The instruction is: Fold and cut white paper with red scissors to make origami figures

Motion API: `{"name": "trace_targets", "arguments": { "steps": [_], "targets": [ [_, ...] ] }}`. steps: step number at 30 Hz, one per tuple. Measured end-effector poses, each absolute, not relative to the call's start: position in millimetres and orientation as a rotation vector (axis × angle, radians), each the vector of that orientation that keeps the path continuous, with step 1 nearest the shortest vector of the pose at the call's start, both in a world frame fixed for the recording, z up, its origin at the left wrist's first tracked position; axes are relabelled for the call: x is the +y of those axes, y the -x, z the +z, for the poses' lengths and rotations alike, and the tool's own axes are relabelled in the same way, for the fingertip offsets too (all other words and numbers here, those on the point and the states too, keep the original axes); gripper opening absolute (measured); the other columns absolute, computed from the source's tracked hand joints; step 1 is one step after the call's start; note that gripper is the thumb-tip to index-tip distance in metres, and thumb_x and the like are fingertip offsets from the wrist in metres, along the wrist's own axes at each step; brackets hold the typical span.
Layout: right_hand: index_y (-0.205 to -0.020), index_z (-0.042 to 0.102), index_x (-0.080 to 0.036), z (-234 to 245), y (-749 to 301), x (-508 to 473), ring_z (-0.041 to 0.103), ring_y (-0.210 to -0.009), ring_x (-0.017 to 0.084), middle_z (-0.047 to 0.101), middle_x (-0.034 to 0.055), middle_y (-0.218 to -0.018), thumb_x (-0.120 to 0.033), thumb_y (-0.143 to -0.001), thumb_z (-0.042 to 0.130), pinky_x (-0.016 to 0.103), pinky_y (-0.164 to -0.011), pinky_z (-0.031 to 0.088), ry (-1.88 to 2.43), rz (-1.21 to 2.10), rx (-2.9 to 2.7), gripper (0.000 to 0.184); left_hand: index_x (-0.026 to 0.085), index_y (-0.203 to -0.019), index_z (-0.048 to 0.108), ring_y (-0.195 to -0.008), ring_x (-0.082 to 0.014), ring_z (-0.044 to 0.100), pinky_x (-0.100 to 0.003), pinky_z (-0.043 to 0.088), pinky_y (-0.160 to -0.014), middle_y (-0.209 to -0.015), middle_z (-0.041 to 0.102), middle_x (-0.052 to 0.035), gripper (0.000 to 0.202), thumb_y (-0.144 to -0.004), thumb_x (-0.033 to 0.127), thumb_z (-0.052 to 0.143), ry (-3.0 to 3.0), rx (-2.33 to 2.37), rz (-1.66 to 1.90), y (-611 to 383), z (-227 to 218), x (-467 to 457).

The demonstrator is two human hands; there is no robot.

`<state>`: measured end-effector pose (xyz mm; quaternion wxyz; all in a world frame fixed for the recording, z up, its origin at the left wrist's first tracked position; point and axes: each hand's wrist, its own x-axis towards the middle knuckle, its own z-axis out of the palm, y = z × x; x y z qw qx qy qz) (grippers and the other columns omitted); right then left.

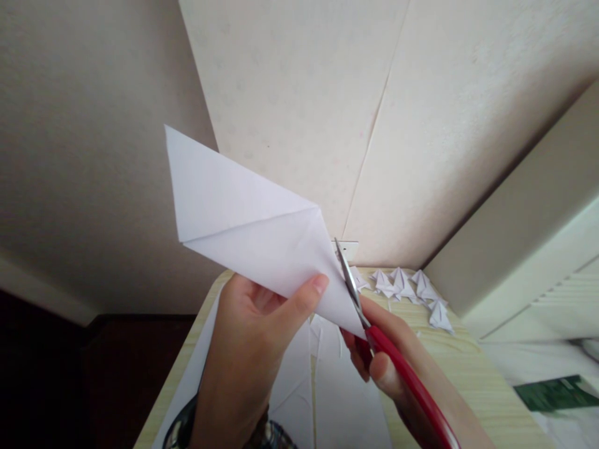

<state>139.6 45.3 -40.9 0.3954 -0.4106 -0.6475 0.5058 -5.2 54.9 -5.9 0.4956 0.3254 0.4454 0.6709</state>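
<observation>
A folded sheet of white paper [243, 193], with a crease running across it, is held up above the table. My left hand [255, 327] pinches its lower edge, thumb on the near face and fingers behind. In my right hand [397, 349] is a pair of scissors with red handles [412, 386]. The metal blades [349, 277] lie along the paper's right edge, close to its lower right corner. Whether they bite into the paper at this point I cannot tell. Part of my right hand's fingers is hidden behind the scissors and paper.
Several small folded paper pieces [402, 284] rest at the back right of the wooden table [461, 368]. White sheets [346, 399] and thin paper strips lie under my hands. A wall [299, 93] with a socket [350, 249] rises behind; pale furniture [528, 231] stands right.
</observation>
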Motion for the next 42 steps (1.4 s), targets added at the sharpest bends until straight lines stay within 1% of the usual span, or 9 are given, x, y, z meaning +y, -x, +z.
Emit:
{"name": "trace_targets", "arguments": {
  "steps": [4, 7, 12, 16, 21, 25, 29, 37, 42],
  "targets": [
    [-0.075, 0.051, -0.021, -42.6, -138.7, 41.7, 0.05, -0.064, 0.014, 0.056, 0.001, -0.073, -0.081, -0.065, 0.052, 0.024, -0.053, 0.039, 1.088, 1.294, -1.58, 0.061, 0.015, -0.097, 0.069, -0.078, -0.0212, 0.074, -0.023, 0.06, -0.065, -0.081, 0.078, -0.0024, 0.039, -0.059, 0.016, 0.08, -0.8, 1.08, 1.653, 4.2, -6.0, 54.7],
    [-0.076, 0.051, -0.022, -43.7, -138.0, 40.0, 0.045, -0.062, 0.013, 0.053, -0.0007, -0.071, -0.08, -0.066, 0.054, 0.025, -0.054, 0.037, 1.113, 1.286, -1.568, 0.059, 0.015, -0.098, 0.069, -0.077, -0.0204, 0.074, -0.021, 0.06, -0.064, -0.079, 0.078, -0.0013, 0.041, -0.059, 0.015, 0.08, -0.795, 1.101, 1.653, 2.2, -5.9, 55.7],
    [-0.075, 0.05, -0.022, -45.4, -137.7, 42.6, 0.039, -0.057, 0.012, 0.044, -0.0038, -0.061, -0.08, -0.068, 0.051, 0.026, -0.056, 0.035, 1.061, 1.245, -1.633, 0.059, 0.016, -0.093, 0.069, -0.075, -0.0196, 0.074, -0.019, 0.06, -0.062, -0.079, 0.078, -0.0002, 0.036, -0.059, 0.015, 0.08, -0.806, 1.098, 1.648, 1.0, -5.9, 54.8],
    [-0.074, 0.051, -0.022, -44.7, -138.0, 42.9, 0.037, -0.056, 0.012, 0.044, -0.0039, -0.06, -0.082, -0.067, 0.048, 0.026, -0.054, 0.033, 1.076, 1.249, -1.64, 0.06, 0.016, -0.085, 0.068, -0.075, -0.0195, 0.074, -0.018, 0.059, -0.06, -0.078, 0.078, 0.0005, 0.03, -0.058, 0.013, 0.08, -0.793, 1.127, 1.613, 1.8, -5.5, 53.4],
    [-0.073, 0.051, -0.022, -44.0, -139.2, 41.8, 0.035, -0.054, 0.012, 0.043, -0.0041, -0.058, -0.083, -0.067, 0.047, 0.026, -0.052, 0.03, 1.111, 1.228, -1.651, 0.061, 0.016, -0.084, 0.068, -0.074, -0.018, 0.074, -0.015, 0.058, -0.056, -0.077, 0.078, 0.0012, 0.03, -0.057, 0.014, 0.081, -0.806, 1.118, 1.621, 1.3, -5.2, 55.2],
    [-0.073, 0.051, -0.022, -44.3, -139.6, 42.5, 0.034, -0.053, 0.012, 0.043, -0.0042, -0.058, -0.083, -0.068, 0.045, 0.025, -0.05, 0.028, 1.112, 1.225, -1.663, 0.062, 0.016, -0.091, 0.068, -0.074, -0.0174, 0.074, -0.016, 0.059, -0.061, -0.078, 0.078, 0.0016, 0.035, -0.058, 0.014, 0.081, -0.809, 1.108, 1.632, 1.9, -5.6, 55.3],
    [-0.073, 0.052, -0.022, -45.6, -138.5, 42.7, 0.034, -0.052, 0.011, 0.043, -0.0044, -0.058, -0.083, -0.068, 0.046, 0.024, -0.049, 0.028, 1.102, 1.203, -1.646, 0.061, 0.016, -0.097, 0.068, -0.072, -0.0161, 0.074, -0.014, 0.058, -0.059, -0.074, 0.078, 0.0025, 0.04, -0.058, 0.013, 0.08, -0.805, 1.088, 1.655, 1.6, -6.3, 54.3],
    [-0.068, 0.051, -0.02, -41.9, -134.6, 42.3, 0.034, -0.048, 0.009, 0.044, -0.0049, -0.057, -0.083, -0.063, 0.051, 0.022, -0.043, 0.027, 1.076, 1.259, -1.569, 0.062, 0.016, -0.092, 0.07, -0.07, -0.0174, 0.074, -0.017, 0.059, -0.058, -0.075, 0.078, 0.0002, 0.034, -0.059, 0.015, 0.081, -0.802, 1.067, 1.689, -0.9, -6.5, 55.9],
    [-0.065, 0.05, -0.02, -41.2, -133.0, 43.3, 0.033, -0.046, 0.008, 0.043, -0.0052, -0.055, -0.082, -0.06, 0.054, 0.021, -0.041, 0.027, 1.061, 1.282, -1.542, 0.062, 0.016, -0.086, 0.071, -0.076, -0.0187, 0.074, -0.02, 0.06, -0.064, -0.079, 0.078, -0.0005, 0.025, -0.062, 0.013, 0.078, -0.813, 1.018, 1.693, -2.6, -6.2, 56.8]
  ]
}}
